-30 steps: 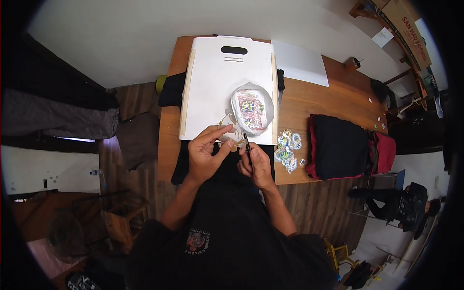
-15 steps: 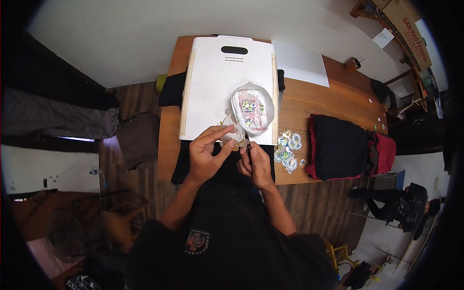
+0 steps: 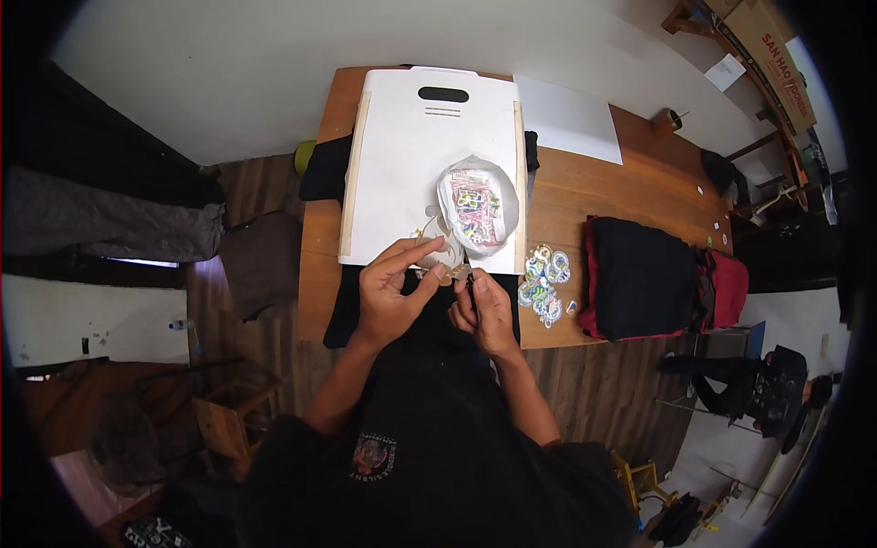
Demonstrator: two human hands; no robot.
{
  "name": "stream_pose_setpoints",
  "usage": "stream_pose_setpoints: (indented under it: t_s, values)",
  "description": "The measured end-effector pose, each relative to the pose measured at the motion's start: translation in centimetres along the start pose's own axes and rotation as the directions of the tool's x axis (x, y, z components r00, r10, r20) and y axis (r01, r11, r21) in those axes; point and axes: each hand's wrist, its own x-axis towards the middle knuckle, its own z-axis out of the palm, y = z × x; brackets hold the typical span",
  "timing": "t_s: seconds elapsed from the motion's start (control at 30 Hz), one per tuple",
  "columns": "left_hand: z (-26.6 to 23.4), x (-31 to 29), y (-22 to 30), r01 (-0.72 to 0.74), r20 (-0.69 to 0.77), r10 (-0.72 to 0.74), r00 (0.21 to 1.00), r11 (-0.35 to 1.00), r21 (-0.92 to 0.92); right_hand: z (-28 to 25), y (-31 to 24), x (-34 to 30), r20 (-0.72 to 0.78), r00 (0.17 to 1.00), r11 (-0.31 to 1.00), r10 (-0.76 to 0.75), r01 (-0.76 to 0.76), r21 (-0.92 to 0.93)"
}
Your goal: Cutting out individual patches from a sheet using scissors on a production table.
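My left hand [image 3: 397, 283] pinches a pale, partly see-through sticker sheet [image 3: 439, 254] with a curved, cut-looking outline between thumb and fingers. Closed around a slim black tool [image 3: 470, 276], probably small scissors, my right hand [image 3: 484, 312] is right beside it. The tool's tip meets the sheet's right side; its handle is mostly hidden by my fingers. Just beyond both hands, a crumpled white plastic bag [image 3: 509, 208] stands open on a white board [image 3: 397, 155], with colourful printed scraps [image 3: 477, 208] inside. Right of my right hand, several round colourful cut-out stickers [image 3: 545, 279] lie in a loose pile.
The board rests over a dark garment [image 3: 326, 170] on a wooden table [image 3: 575, 192]. Folded black and red cloth [image 3: 639, 277] lies at the right, a white sheet of paper [image 3: 571, 121] at the back. A brown cup [image 3: 667, 120] stands near the wall. A stool [image 3: 224, 425] is at lower left.
The sheet has shifted slightly at the tool's tip, and my right fingers have moved a little. Both hands otherwise keep their places; the bag and sticker pile are unchanged.
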Motion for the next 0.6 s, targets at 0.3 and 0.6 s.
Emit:
stream_pose_setpoints:
  t_s: [0.3, 0.6]
  values:
    - [0.01, -0.02, -0.03, 0.007, 0.005, -0.007, 1.000, 1.000, -0.005, 0.11, -0.10, 0.00, -0.003, 1.000, 1.000, -0.011, 0.011, -0.010]
    - [0.05, -0.03, -0.09, 0.015, 0.003, -0.015, 1.000, 1.000, -0.015, 0.06, -0.09, -0.08, 0.002, 1.000, 1.000, -0.015, 0.015, -0.020]
